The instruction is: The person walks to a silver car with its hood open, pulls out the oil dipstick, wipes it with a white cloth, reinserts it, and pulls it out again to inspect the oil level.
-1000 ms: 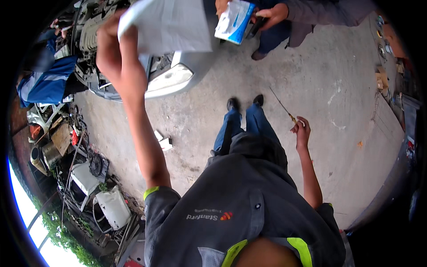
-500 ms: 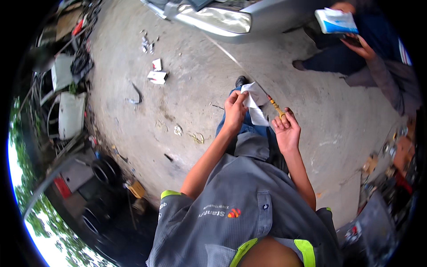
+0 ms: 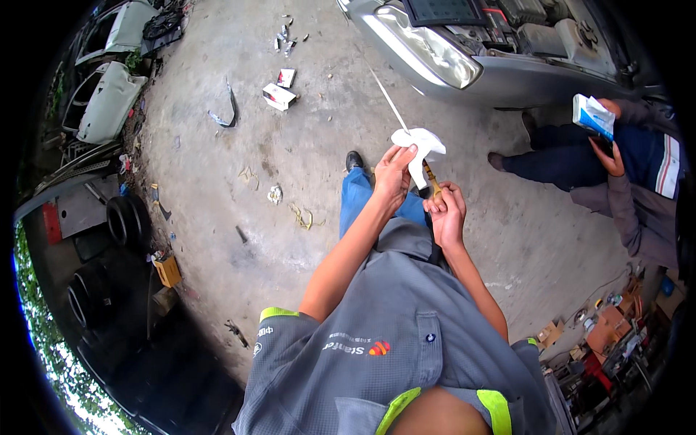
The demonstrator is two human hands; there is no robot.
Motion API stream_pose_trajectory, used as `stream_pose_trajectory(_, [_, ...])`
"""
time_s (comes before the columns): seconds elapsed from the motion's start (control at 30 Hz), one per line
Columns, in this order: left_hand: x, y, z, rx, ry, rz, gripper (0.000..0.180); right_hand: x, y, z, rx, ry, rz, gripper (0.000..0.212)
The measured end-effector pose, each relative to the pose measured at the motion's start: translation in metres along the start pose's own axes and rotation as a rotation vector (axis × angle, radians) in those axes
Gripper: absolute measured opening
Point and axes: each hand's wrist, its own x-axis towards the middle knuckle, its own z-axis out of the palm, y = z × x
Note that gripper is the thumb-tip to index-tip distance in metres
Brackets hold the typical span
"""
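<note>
My left hand [image 3: 394, 176] pinches a white tissue [image 3: 419, 148] wrapped around a thin metal dipstick [image 3: 391, 109], whose long rod runs up and left from the tissue. Just below it, my right hand [image 3: 446, 212] grips the dipstick's yellow handle end [image 3: 433, 186]. Both hands are held out in front of my grey work shirt, above my blue trouser leg and black shoe [image 3: 354, 160].
A silver car front [image 3: 464, 54] with its hood open stands ahead. A person [image 3: 638, 174] at the right holds a blue-and-white packet [image 3: 593, 116]. Small white boxes [image 3: 278, 90] and scraps lie on the concrete. Tyres [image 3: 127, 221] and car doors [image 3: 109, 101] line the left.
My left arm came down from overhead with the white tissue and met my right hand at the dipstick. The view swung, so the car now lies ahead.
</note>
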Motion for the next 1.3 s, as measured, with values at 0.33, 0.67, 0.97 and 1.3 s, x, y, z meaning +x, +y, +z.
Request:
stream_pose_trajectory(0.33, [0.066, 0.070, -0.015, -0.094, 0.067, -0.159, 0.039, 0.030, 0.041, 0.076, -0.239, -0.010, -0.138, 0.012])
stream_pose_trajectory(0.67, [0.141, 0.176, -0.005, 0.022, -0.188, -0.083, 0.019, 0.023, 0.028, 0.139, -0.265, -0.118, -0.219, 0.011])
stream_pose_trajectory(0.97, [0.206, 0.244, 0.017, -0.127, -0.398, -0.191, 0.019, 0.006, -0.004, 0.154, -0.346, -0.168, -0.256, 0.014])
stream_pose_trajectory(1.3, [0.223, 0.298, 0.046, -0.261, -0.079, 0.033, 0.020, -0.016, -0.028, 0.139, -0.398, -0.214, -0.285, 0.012])
